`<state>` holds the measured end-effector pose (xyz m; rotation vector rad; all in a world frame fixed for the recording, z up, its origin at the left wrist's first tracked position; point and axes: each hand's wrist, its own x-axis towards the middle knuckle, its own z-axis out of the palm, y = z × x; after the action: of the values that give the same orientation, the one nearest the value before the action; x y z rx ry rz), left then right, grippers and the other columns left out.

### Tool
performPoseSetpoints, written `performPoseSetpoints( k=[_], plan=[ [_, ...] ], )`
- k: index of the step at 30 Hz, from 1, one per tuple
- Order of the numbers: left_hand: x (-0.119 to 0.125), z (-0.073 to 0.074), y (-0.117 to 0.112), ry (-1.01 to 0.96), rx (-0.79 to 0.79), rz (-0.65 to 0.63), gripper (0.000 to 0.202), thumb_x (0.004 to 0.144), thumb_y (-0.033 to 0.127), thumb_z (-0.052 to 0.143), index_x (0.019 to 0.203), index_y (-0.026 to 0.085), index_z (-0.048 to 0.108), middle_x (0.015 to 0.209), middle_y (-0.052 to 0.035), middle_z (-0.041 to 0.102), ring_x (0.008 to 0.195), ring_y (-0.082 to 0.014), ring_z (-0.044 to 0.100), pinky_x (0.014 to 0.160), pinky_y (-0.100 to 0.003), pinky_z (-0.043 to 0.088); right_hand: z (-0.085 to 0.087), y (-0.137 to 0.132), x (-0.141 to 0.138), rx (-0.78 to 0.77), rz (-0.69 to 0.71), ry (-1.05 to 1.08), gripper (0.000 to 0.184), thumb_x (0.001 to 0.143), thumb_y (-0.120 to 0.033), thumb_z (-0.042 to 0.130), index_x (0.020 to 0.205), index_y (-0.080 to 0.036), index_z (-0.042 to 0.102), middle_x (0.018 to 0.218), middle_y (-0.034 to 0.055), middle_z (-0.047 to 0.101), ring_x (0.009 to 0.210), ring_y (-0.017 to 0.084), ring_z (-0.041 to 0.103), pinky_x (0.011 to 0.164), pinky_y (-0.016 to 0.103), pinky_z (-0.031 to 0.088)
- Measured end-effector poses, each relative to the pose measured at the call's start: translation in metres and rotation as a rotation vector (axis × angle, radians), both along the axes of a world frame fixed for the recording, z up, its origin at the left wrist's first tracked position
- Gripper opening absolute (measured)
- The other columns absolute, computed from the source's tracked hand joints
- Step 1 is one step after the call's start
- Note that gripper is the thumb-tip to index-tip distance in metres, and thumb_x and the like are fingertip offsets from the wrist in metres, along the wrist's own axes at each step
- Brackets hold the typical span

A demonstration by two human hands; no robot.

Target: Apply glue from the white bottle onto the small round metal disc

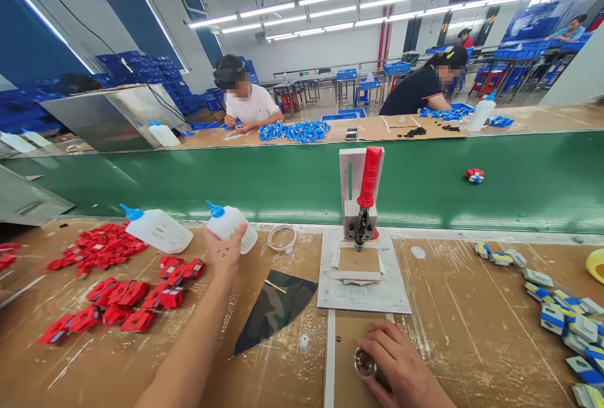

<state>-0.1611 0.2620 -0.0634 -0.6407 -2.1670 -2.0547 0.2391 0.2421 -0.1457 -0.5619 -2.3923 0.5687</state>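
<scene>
My left hand (226, 249) reaches forward and closes on a white glue bottle with a blue tip (232, 226) that lies tilted on the cardboard bench top. A second, larger bottle (156, 229) lies just to its left. My right hand (401, 367) rests near the front edge with its fingers curled around a small round shiny container (365, 362). Between my hands lies a camouflage fan-shaped cloth (274, 310).
A toggle press with a red handle (367, 197) stands on a white base plate (363, 288). Red parts (117, 294) lie at left, blue-white parts (566, 313) at right, a tape ring (282, 237) behind. A green conveyor belt (283, 181) carries one part (474, 175). Two people work beyond it.
</scene>
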Motion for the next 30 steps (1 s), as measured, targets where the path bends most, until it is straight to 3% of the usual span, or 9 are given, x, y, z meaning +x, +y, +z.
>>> performPoseSetpoints(
  k=[7, 12, 17, 22, 26, 30],
  plan=[
    [0.006, 0.006, -0.011, -0.008, 0.021, -0.078, 0.071, 0.053, 0.036, 0.088, 0.112, 0.025, 0.05, 0.119, -0.0112, 0.064, 0.121, -0.0328, 0.063, 0.101, -0.047, 0.052, 0.006, 0.008, 0.013, 0.027, 0.091, -0.177, 0.068, 0.07, -0.012, 0.071, 0.135, -0.019, 0.053, 0.113, 0.0084, 0.074, 0.106, 0.03, 0.066, 0.095, 0.042, 0.054],
    [0.011, 0.014, -0.022, -0.011, -0.016, -0.11, 0.072, 0.047, 0.032, 0.09, 0.109, 0.026, 0.052, 0.124, -0.0158, 0.063, 0.126, -0.0368, 0.059, 0.109, -0.054, 0.044, 0.007, 0.007, 0.012, -0.051, 0.099, -0.212, 0.06, 0.073, -0.016, 0.071, 0.131, -0.021, 0.057, 0.116, 0.0093, 0.074, 0.109, 0.03, 0.066, 0.097, 0.044, 0.054],
    [0.006, 0.017, -0.007, -0.04, -0.039, -0.136, 0.066, 0.041, 0.037, 0.089, 0.097, 0.023, 0.058, 0.104, -0.0113, 0.068, 0.107, -0.0351, 0.067, 0.096, -0.054, 0.054, 0.011, 0.009, 0.013, -0.07, 0.097, -0.091, 0.042, 0.08, -0.012, 0.062, 0.12, -0.021, 0.064, 0.108, 0.0081, 0.076, 0.104, 0.026, 0.069, 0.094, 0.038, 0.057],
    [0.007, 0.022, -0.001, -0.048, -0.031, -0.098, 0.057, 0.038, 0.041, 0.088, 0.083, 0.021, 0.061, 0.09, -0.0069, 0.069, 0.094, -0.0308, 0.068, 0.093, -0.053, 0.055, 0.017, 0.017, 0.02, -0.102, 0.035, 0.038, 0.04, 0.083, -0.015, 0.062, 0.122, -0.022, 0.063, 0.109, 0.0093, 0.075, 0.105, 0.026, 0.069, 0.09, 0.036, 0.059],
    [0.02, 0.036, -0.032, -0.046, -0.035, -0.09, 0.05, 0.039, 0.039, 0.085, 0.081, 0.021, 0.063, 0.088, -0.0049, 0.071, 0.086, -0.0264, 0.067, 0.088, -0.045, 0.057, 0.023, 0.019, 0.024, -0.168, 0.015, 0.052, 0.042, 0.084, -0.014, 0.061, 0.124, -0.024, 0.063, 0.11, 0.0088, 0.075, 0.104, 0.026, 0.069, 0.091, 0.037, 0.06],
    [0.04, 0.052, -0.085, -0.221, -0.147, -0.156, 0.061, 0.03, 0.035, 0.088, 0.086, 0.023, 0.067, 0.075, -0.0032, 0.072, 0.068, -0.0254, 0.067, 0.057, -0.034, 0.059, 0.024, 0.02, 0.025, -0.228, -0.009, 0.07, 0.041, 0.085, -0.016, 0.062, 0.125, -0.024, 0.063, 0.114, 0.0102, 0.074, 0.108, 0.026, 0.069, 0.092, 0.038, 0.06]
  ],
)
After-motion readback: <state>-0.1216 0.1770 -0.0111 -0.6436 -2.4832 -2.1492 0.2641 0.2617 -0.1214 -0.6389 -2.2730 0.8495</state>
